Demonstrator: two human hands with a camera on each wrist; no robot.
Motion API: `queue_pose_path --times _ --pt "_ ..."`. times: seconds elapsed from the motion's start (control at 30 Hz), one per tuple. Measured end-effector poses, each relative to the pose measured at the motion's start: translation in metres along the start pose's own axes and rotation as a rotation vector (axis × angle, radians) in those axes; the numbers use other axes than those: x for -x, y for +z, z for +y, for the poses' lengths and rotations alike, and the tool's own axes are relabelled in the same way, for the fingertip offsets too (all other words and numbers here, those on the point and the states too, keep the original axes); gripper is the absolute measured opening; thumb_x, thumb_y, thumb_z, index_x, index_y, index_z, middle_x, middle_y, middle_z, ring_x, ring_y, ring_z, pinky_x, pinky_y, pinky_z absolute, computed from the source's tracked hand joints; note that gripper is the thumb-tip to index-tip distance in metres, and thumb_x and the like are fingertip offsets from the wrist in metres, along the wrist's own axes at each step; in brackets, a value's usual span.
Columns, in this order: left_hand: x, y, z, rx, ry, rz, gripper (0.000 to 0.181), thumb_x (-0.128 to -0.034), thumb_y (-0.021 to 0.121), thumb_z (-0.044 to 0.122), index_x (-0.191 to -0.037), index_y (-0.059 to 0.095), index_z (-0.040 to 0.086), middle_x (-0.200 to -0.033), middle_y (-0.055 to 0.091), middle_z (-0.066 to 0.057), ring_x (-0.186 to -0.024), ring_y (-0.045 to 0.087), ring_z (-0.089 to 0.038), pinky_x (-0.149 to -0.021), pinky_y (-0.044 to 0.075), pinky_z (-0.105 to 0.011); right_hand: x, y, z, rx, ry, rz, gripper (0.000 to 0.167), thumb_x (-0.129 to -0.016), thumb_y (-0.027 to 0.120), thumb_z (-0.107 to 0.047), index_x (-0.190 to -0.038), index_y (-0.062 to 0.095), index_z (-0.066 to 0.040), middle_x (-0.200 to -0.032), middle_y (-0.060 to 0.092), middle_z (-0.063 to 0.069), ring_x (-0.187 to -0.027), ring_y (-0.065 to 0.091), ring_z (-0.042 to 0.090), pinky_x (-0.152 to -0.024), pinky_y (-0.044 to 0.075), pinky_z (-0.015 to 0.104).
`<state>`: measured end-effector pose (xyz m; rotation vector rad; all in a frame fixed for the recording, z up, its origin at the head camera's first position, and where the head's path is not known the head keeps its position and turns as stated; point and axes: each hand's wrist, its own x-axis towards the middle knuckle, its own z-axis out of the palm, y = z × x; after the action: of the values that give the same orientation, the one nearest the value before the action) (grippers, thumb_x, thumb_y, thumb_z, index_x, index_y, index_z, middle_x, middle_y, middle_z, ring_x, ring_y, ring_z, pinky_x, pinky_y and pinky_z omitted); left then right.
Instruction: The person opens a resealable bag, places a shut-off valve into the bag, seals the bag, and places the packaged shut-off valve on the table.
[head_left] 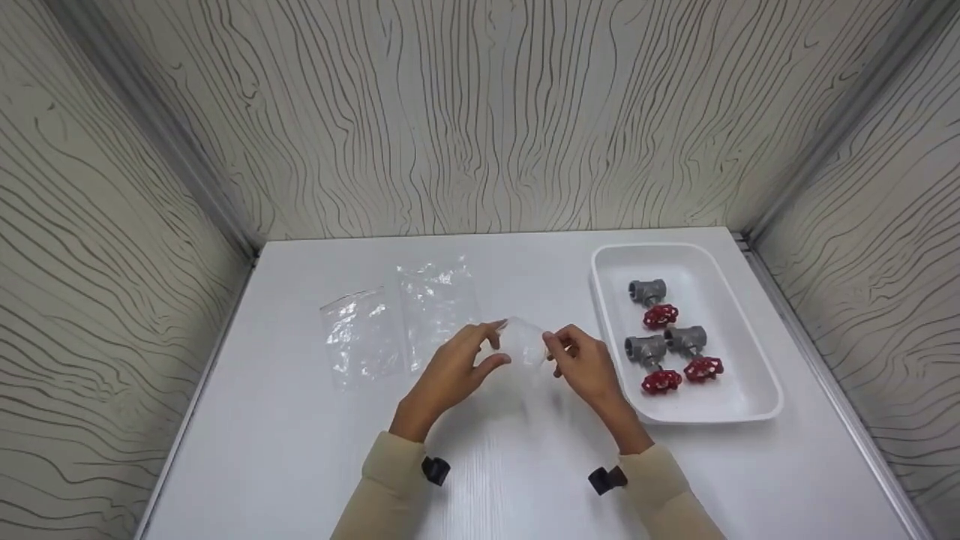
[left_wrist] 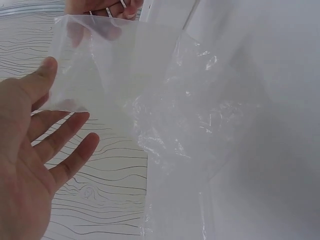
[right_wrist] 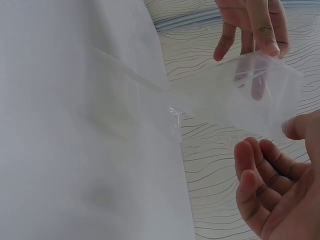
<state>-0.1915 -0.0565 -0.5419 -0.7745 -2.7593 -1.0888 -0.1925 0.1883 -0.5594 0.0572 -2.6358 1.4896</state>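
Observation:
A clear plastic bag [head_left: 529,345] hangs between my two hands above the table. My left hand [head_left: 455,367] holds its left edge, the thumb on one side and the index finger behind the film; the other fingers are spread, as the left wrist view shows. On the opposite edge, my right hand [head_left: 587,365] pinches the film with its thumb, its other fingers curled. In the left wrist view the bag [left_wrist: 165,100] looks thin and creased, with nothing visible inside. Two more clear plastic bags lie flat to the left, a nearer one [head_left: 362,337] and a farther one [head_left: 437,296].
To the right stands a white tray [head_left: 761,375] on the white table [head_left: 262,450]. Inside lie three grey metal valves [head_left: 646,349] with red handwheels [head_left: 703,368]. Wood-grain panels [head_left: 487,112] enclose the table at the back and both sides.

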Motion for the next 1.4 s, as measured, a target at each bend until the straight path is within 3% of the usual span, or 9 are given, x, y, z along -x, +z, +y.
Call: queue_pose_path --times 0.17,0.53,0.77,1.17,1.4 --pt "0.000 0.002 -0.002 0.020 -0.021 -0.004 0.029 -0.1028 0.070 0.038 -0.121 0.059 0.018 -0.155 0.061 0.002 -0.127 0.067 -0.018 -0.102 0.060 -0.035 -0.002 -0.012 -0.002 0.031 -0.033 0.007 0.022 -0.106 0.068 -0.033 -0.096 0.071 -0.014 -0.082 0.074 0.000 -0.066 0.071 0.027 -0.057 0.049 0.024" --pt "0.002 0.002 -0.002 0.018 0.005 0.004 0.027 -0.1034 0.070 0.036 -0.117 0.057 0.017 -0.152 0.063 0.001 -0.126 0.067 -0.018 -0.100 0.060 -0.034 -0.013 -0.043 -0.009 0.151 -0.077 0.003 0.020 -0.107 0.068 -0.031 -0.110 0.072 -0.012 -0.093 0.075 0.003 -0.074 0.068 0.014 -0.064 0.054 0.022" --pt "0.002 0.001 -0.002 0.005 0.050 0.006 0.027 -0.1035 0.071 0.035 -0.117 0.057 0.016 -0.151 0.064 -0.002 -0.132 0.065 -0.019 -0.100 0.060 -0.032 -0.025 -0.063 -0.004 0.275 -0.080 0.020 0.026 -0.106 0.066 -0.037 -0.116 0.072 -0.013 -0.102 0.077 0.004 -0.088 0.070 0.021 -0.072 0.054 0.032" --pt "0.004 0.002 -0.003 0.018 0.014 -0.013 0.028 -0.1045 0.070 0.037 -0.119 0.059 0.015 -0.152 0.063 -0.003 -0.129 0.066 -0.020 -0.101 0.060 -0.035 -0.039 -0.091 0.006 0.348 -0.047 0.000 0.040 -0.106 0.062 -0.045 -0.123 0.070 -0.010 -0.112 0.075 0.011 -0.101 0.071 0.029 -0.078 0.057 0.039" --pt "0.005 0.002 -0.003 0.029 0.000 -0.012 0.030 -0.1043 0.070 0.038 -0.120 0.059 0.015 -0.152 0.063 -0.003 -0.125 0.068 -0.022 -0.100 0.061 -0.036 -0.048 -0.108 0.013 0.401 -0.008 -0.026 0.049 -0.107 0.058 -0.050 -0.131 0.065 -0.008 -0.122 0.072 0.016 -0.114 0.068 0.037 -0.092 0.055 0.056"
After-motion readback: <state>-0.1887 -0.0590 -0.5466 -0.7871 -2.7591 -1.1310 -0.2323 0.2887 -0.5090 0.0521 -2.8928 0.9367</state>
